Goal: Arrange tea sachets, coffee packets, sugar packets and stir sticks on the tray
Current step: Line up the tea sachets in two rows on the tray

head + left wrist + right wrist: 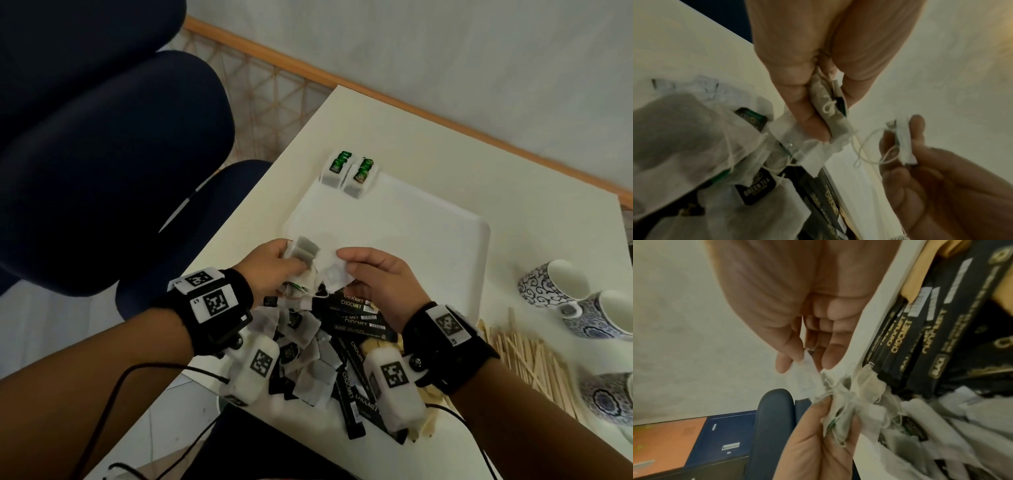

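Fingers [813, 123] of the left hand [274, 270] curl round a small bundle of tea sachets [305, 255], pinching them at centre frame in the head view; fingers [785, 360] of the right hand [373, 277] pinch a single white tea sachet [334, 274] just beside that bundle, its string hanging in loops in the left wrist view.

Bench [445, 164]: pale surface filling the centre and right of the head view.

Chair [113, 147]: dark blue, upper left of the frame, beside the bench.

Tray [411, 219]: white, rectangular, at centre frame beyond both hands. Two stacks of tea sachets with green tags [349, 171] sit side by side at its upper left corner, touching one another.

Loose heap of tea sachets [308, 363]: lower centre, on the bench beneath the wrists, partly hidden by the wrist cameras.

Coffee packets [356, 308]: black sticks lettered CHOCMET, lower centre, mixed with and just right of the heap.

Stir sticks [534, 359]: pale wooden sticks fanned at lower right, near the right wrist.

Cups [561, 287]: blue-and-white patterned, at the right edge of the frame, beside the stir sticks and apart from the tray.
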`<state>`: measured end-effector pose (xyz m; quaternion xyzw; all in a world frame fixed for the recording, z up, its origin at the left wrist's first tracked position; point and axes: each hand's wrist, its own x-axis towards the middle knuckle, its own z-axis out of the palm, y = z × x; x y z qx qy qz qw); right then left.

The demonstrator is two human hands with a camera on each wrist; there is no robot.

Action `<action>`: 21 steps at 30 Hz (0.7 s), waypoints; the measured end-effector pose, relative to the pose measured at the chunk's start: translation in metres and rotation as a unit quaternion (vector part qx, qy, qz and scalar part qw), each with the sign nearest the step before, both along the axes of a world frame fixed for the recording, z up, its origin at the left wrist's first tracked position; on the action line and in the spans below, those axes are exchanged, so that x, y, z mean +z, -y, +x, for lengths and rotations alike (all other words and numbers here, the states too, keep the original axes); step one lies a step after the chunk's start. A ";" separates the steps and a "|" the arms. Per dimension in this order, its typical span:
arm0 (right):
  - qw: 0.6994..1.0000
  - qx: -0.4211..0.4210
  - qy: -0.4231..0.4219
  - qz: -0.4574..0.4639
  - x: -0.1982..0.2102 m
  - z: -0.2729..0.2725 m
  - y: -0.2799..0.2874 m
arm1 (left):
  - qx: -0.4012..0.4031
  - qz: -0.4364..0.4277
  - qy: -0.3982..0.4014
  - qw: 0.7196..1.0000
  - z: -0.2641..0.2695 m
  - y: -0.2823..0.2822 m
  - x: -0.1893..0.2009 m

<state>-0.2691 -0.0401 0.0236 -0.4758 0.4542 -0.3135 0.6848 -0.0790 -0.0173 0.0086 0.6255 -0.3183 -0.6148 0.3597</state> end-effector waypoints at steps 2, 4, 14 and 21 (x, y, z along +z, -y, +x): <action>0.999 0.006 -0.043 -0.030 -0.002 0.007 0.004 | -0.029 -0.006 -0.002 1.000 -0.003 -0.001 0.001; 0.983 0.017 -0.150 -0.107 -0.007 0.012 0.008 | -0.048 -0.011 -0.014 0.999 -0.005 0.001 0.003; 0.926 0.058 -0.281 -0.246 -0.011 0.025 0.014 | -0.032 0.007 -0.051 0.998 0.003 0.014 0.003; 0.911 0.014 -0.336 -0.238 -0.015 0.027 0.044 | -0.045 -0.001 -0.063 0.997 0.022 0.032 0.003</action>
